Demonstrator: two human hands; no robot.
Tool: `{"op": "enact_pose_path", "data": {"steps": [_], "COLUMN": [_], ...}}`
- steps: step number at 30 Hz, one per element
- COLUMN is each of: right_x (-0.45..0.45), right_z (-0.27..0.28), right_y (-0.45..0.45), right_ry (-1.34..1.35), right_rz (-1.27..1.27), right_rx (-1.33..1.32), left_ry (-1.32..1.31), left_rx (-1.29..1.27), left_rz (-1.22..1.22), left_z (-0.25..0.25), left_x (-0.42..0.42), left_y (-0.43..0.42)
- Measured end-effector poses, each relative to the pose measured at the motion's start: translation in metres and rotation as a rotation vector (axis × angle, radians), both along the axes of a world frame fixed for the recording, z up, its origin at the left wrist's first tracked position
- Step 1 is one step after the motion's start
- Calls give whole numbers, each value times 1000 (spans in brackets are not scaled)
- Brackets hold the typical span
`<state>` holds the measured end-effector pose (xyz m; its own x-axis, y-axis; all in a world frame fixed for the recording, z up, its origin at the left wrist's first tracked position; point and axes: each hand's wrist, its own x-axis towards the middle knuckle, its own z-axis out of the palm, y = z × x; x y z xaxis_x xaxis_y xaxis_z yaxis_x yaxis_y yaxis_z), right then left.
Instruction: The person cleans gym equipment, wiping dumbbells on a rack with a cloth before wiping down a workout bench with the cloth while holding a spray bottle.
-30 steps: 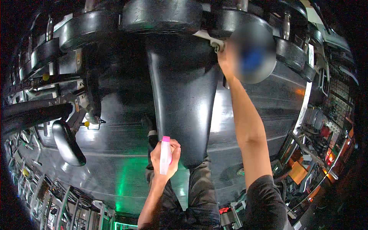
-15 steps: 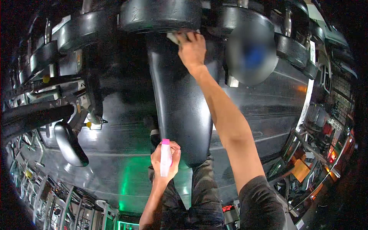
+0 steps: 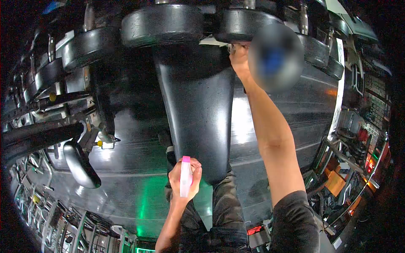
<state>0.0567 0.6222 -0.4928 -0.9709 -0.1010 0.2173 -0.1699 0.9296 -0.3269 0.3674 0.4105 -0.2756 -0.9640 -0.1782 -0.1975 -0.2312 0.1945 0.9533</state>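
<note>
A white spray bottle with a pink nozzle [image 3: 185,177] is gripped in my left hand [image 3: 193,181], above the near end of a black padded bench [image 3: 198,109]. My right hand [image 3: 239,61] reaches to the far right corner of the bench and holds a pale cloth [image 3: 212,41], part of which shows beside the fingers. The cloth lies at the bench's far edge, just below the round black dumbbell heads [image 3: 162,25]. A blurred round patch covers the area right of that hand.
More dumbbells [image 3: 90,47] line the rack across the top. At the left, a machine with a black pad [image 3: 81,164] stands on the dark floor. A wooden box [image 3: 334,182] and other equipment are at the right. My legs straddle the bench's near end.
My right hand first moved left along the bench's far end with the cloth, then back to the right. My left hand keeps hold of the bottle. The view has shifted slightly.
</note>
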Motion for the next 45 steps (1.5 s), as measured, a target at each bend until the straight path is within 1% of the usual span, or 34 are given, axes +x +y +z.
{"op": "enact_pose_path", "data": {"steps": [1,2,3,6,7,9,10,11,12,13,15,16,17,18,20,21,23,25,26,27,28,30,31,32,33,35,37,39,40,41,42,43,44,45], "right_x": [-2,-3,-3,-3,-5,-3,0,4,10,18,52,70,98,124,170,185,194,186,173,150,121,67,31,16,4,-19,-4,28,42,61,83,106,129,147], "right_z": [0,1,2,-15,-12,-8,-2,7,16,22,-1,12,26,9,25,29,21,6,-15,-46,-10,2,-23,-20,-26,-55,-66,-33,10,13,20,17,20,22], "right_y": [-1,-1,-2,-6,-9,-10,-8,-6,-5,-4,13,10,6,20,18,21,43,72,91,115,90,74,82,57,46,23,15,3,-10,-7,0,9,14,20], "right_ry": [-37,-169,-167,110,110,63,58,-21,-100,-178,44,-246,-223,-136,-193,-339,-548,-728,-654,-580,-504,-378,-446,-349,-382,-95,44,32,-313,-51,-303,-253,-291,-152], "right_rz": [-103,-120,-116,-168,-160,-168,-163,-160,-158,-158,-54,-183,-175,-55,-62,-161,-235,-493,-510,-650,-614,-698,-690,-558,-404,-60,-111,-163,-283,9,-94,-25,-15,99], "right_rx": [-40,26,25,-123,-125,-294,-288,-284,-282,-280,-137,-158,-171,-240,-262,-322,-249,-679,-843,-636,-1041,-1173,-1246,-1361,-1186,-115,-277,-155,-123,50,-138,-100,-85,-100], "left_ry": [-24,-46,-44,-38,-44,-55,-8,39,-50,-54,-69,-65,-65,-64,-54,-54,-50,-44,-27,-11,-13,-70,-68,-55,-46,-77,-99,-119,-111,-99,-88,-84,-46,-7], "left_rx": [10,21,20,61,59,62,31,-3,-38,-37,41,49,39,27,36,42,45,48,48,46,45,92,88,75,63,49,50,105,103,139,179,184,111,35], "left_rz": [2,4,8,41,54,72,72,73,63,66,103,106,107,108,103,92,81,75,79,84,85,123,125,113,97,74,46,99,103,105,105,110,77,47], "left_z": [3,5,6,7,9,7,3,0,4,4,5,6,8,10,12,14,15,16,16,15,15,12,10,7,5,6,7,5,5,5,7,11,16,19], "left_x": [1,1,2,4,5,7,7,9,11,13,14,13,12,10,7,7,8,9,9,10,13,18,19,22,24,25,28,33,32,32,32,27,19,12], "left_y": [-1,-4,-6,-14,-17,-23,-25,-28,-30,-32,-33,-33,-33,-32,-31,-32,-32,-32,-31,-31,-31,-28,-26,-25,-24,-24,-20,-17,-18,-18,-19,-20,-22,-24]}}
